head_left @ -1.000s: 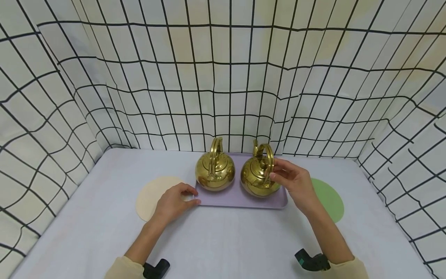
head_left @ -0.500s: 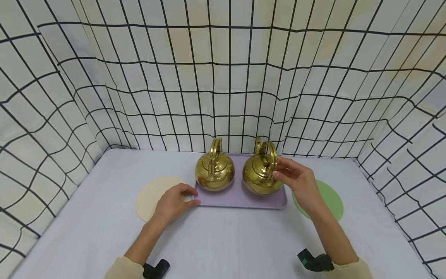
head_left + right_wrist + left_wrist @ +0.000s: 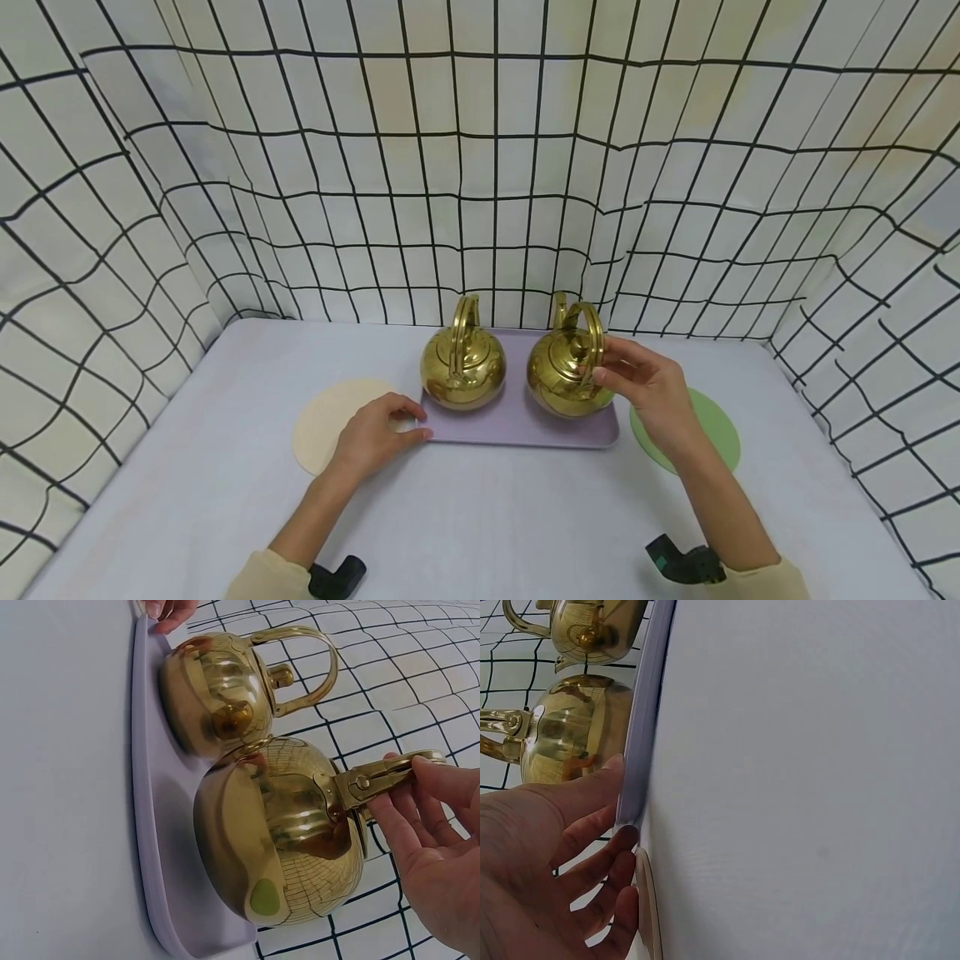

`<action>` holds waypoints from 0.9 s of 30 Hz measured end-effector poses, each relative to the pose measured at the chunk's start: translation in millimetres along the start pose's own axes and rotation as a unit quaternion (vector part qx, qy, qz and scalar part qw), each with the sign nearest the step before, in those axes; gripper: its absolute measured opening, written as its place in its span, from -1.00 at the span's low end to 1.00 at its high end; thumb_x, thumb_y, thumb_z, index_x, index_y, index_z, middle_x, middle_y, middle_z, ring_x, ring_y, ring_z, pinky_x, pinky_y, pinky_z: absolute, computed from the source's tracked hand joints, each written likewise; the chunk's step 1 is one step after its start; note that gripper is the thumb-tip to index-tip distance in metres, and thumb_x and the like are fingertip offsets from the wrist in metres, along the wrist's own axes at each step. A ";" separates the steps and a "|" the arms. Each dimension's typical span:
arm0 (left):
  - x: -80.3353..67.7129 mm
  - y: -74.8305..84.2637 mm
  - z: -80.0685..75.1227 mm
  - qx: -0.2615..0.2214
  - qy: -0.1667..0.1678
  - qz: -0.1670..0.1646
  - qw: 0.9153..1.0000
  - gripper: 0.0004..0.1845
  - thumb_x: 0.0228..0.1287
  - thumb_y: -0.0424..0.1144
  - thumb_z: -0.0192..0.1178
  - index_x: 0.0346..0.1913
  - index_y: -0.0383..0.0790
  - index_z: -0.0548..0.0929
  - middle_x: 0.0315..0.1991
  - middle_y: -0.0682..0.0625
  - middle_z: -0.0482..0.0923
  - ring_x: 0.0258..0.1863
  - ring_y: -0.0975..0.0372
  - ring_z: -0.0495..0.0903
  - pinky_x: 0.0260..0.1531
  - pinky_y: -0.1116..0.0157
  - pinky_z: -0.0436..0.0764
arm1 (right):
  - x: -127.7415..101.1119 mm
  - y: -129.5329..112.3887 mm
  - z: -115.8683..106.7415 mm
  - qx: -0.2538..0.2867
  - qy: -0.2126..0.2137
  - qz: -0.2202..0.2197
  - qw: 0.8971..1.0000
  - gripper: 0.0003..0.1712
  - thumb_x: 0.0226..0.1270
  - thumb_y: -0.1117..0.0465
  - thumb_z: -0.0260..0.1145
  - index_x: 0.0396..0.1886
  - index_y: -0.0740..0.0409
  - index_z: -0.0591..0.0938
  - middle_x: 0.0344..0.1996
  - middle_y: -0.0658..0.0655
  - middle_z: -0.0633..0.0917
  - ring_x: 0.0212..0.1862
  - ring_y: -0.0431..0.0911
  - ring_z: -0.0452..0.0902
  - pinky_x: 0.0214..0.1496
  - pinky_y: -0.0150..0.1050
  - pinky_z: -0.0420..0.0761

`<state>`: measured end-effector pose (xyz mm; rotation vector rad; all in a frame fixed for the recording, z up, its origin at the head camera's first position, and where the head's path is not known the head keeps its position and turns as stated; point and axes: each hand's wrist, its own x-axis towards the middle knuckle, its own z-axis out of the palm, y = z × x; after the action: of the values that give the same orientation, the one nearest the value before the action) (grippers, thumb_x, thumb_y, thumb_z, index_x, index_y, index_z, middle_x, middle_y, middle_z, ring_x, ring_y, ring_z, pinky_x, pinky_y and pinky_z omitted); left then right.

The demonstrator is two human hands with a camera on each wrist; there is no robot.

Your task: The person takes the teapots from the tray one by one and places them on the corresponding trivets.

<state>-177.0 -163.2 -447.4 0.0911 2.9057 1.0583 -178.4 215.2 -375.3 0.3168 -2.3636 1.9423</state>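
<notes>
Two brass kettles stand on a lavender tray (image 3: 517,435) at the back of the table. My right hand (image 3: 647,388) grips the upright handle (image 3: 382,777) of the right kettle (image 3: 564,385), thumb and fingers pinching it near the top. I cannot tell if this kettle's base touches the tray (image 3: 150,825). The left kettle (image 3: 462,372) stands free beside it, almost touching the right kettle (image 3: 277,832). My left hand (image 3: 375,437) holds the tray's front left corner (image 3: 634,802), thumb on the rim and fingers curled below.
A cream round mat (image 3: 322,427) lies left of the tray, partly under my left hand. A green round mat (image 3: 714,427) lies to the right, behind my right wrist. Grid-patterned cloth walls close in the table at the back and both sides.
The right kettle has shifted a little to the right and turned with my right hand on its handle. My left hand and the left kettle have stayed put.
</notes>
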 end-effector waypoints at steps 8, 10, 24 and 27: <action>0.1 -0.2 -0.3 0.000 0.001 0.002 1.000 -0.77 0.18 -0.12 0.54 -0.11 -0.02 0.79 0.03 -0.01 0.76 0.14 0.02 0.68 0.19 -0.06 0.60 | -0.9 -1.2 -5.8 -0.009 0.005 0.001 1.000 -0.45 0.40 0.28 0.44 0.35 0.24 0.58 -0.07 -0.18 0.75 0.05 -0.33 0.71 0.13 -0.45 0.69; 0.1 -0.3 -0.2 0.000 0.001 0.003 1.000 -0.76 0.19 -0.12 0.53 -0.11 -0.03 0.79 0.03 -0.02 0.76 0.14 0.02 0.68 0.19 -0.07 0.60 | -1.3 -1.1 -7.5 -0.010 0.005 0.000 1.000 -0.46 0.40 0.28 0.44 0.35 0.24 0.59 -0.07 -0.18 0.74 0.08 -0.34 0.69 0.14 -0.46 0.68; -0.5 -1.3 0.8 -0.006 -0.002 0.000 1.000 -0.76 0.18 -0.11 0.54 -0.12 -0.01 0.78 0.05 -0.01 0.75 0.19 0.02 0.66 0.23 -0.08 0.57 | -5.5 -2.5 -16.8 0.022 0.008 -0.010 1.000 -0.45 0.38 0.32 0.44 0.34 0.30 0.58 -0.07 -0.16 0.73 -0.01 -0.33 0.72 0.07 -0.45 0.71; -0.4 -1.2 0.5 -0.006 -0.002 0.000 1.000 -0.76 0.18 -0.11 0.54 -0.11 -0.01 0.78 0.06 -0.01 0.75 0.20 0.01 0.66 0.23 -0.09 0.56 | -5.9 -3.3 -18.0 0.015 0.012 -0.009 1.000 -0.45 0.39 0.32 0.44 0.34 0.29 0.58 -0.07 -0.17 0.73 0.00 -0.33 0.71 0.07 -0.46 0.70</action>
<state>-176.6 -163.8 -448.6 0.0924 2.8947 1.0738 -173.4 232.8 -369.6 0.3147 -2.3106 1.9643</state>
